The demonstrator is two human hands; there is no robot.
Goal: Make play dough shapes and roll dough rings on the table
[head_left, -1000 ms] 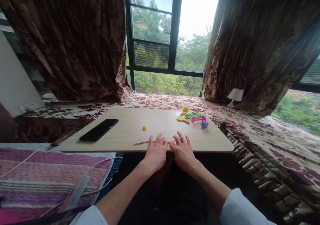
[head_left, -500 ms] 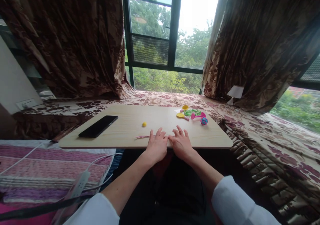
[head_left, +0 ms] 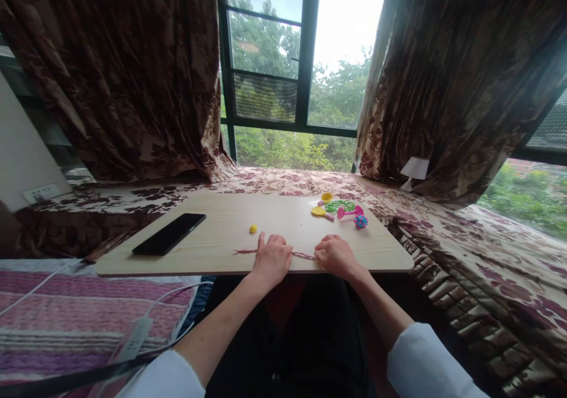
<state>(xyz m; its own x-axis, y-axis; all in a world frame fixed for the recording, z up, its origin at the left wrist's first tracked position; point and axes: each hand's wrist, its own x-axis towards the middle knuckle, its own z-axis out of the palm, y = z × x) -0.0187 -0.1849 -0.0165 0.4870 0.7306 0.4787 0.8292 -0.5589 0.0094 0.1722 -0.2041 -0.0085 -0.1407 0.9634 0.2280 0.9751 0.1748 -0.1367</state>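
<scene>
A thin pink strand (head_left: 302,254) lies along the near edge of a light wooden table (head_left: 221,221). My left hand (head_left: 271,258) rests on it with fingers curled down, pinching the strand. My right hand (head_left: 336,255) sits a little to the right, also curled and closed on the strand's other end. A small yellow ball (head_left: 253,228) lies just beyond my left hand. Farther right sits a cluster of small toys: yellow and pink pieces (head_left: 319,211), a green lattice piece (head_left: 339,205) and a blue-pink ball (head_left: 360,221).
A black phone (head_left: 169,233) lies on the table's left part. A white power strip (head_left: 135,337) with cables rests on the striped blanket at lower left. Floral fabric, brown curtains and a small white lamp (head_left: 415,168) surround the table below the window.
Both hands went from lying flat with fingers spread to curled and pinched on the pink strand. They have moved apart, showing a stretch of strand between them.
</scene>
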